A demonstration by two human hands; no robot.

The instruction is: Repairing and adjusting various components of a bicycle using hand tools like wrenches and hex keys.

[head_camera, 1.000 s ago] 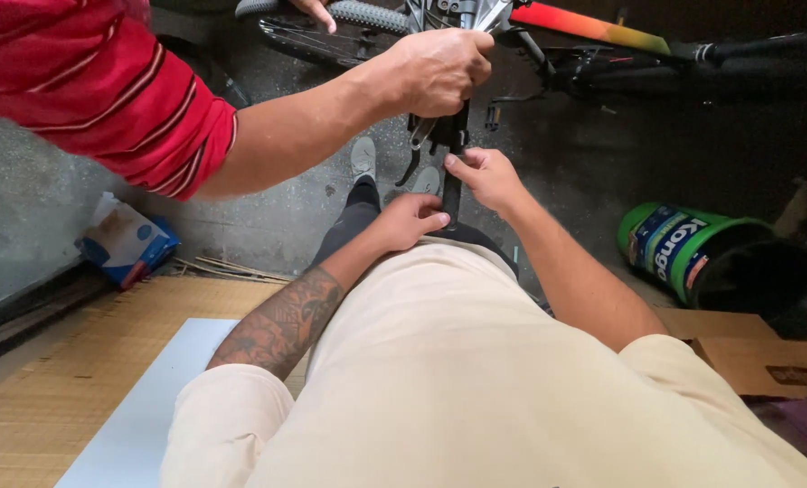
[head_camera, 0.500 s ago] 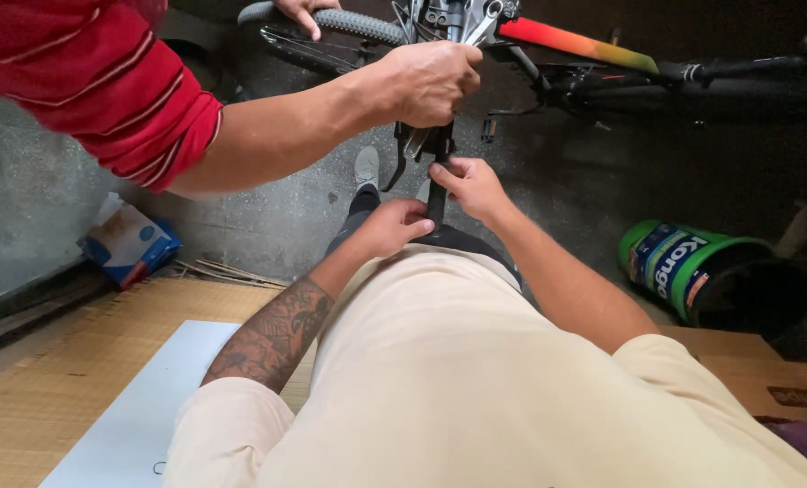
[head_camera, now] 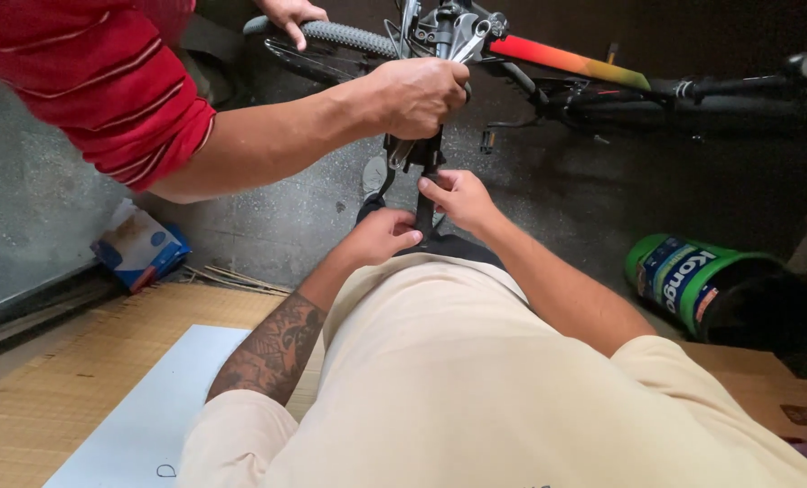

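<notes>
The person's two forearms reach forward and slightly down from a cream, soft-knit shirt toward a black upright part (head_camera: 424, 212) of a bicycle (head_camera: 548, 63) that lies on its side across the grey concrete floor (head_camera: 286, 217). The right hand (head_camera: 462, 197) is bent at the wrist, its thumb and forefinger pinched on the upper end of that black part, the other fingers curled loosely behind. The left hand (head_camera: 383, 235), at the end of a tattooed forearm, is curled into a loose fist pressed against the lower side of the same part, thumb forward; whether its fingers close fully round it cannot be told. The black part stands directly between the two hands, just below the bicycle's metal stem. Above it a second person's hand (head_camera: 419, 95), reaching from a red striped sleeve (head_camera: 105, 90), is clenched on the stem with a silver wrench (head_camera: 403, 149) showing beneath the fist; that person's other hand (head_camera: 292, 16) rests on the knobbly tyre (head_camera: 344, 36). Right of the black part lies a green cylindrical tub (head_camera: 684, 280) on its side with a dark open mouth. Left of it are a blue-and-white packet (head_camera: 139, 248), a woven straw mat (head_camera: 51, 389) and a smooth white sheet (head_camera: 141, 416).
</notes>
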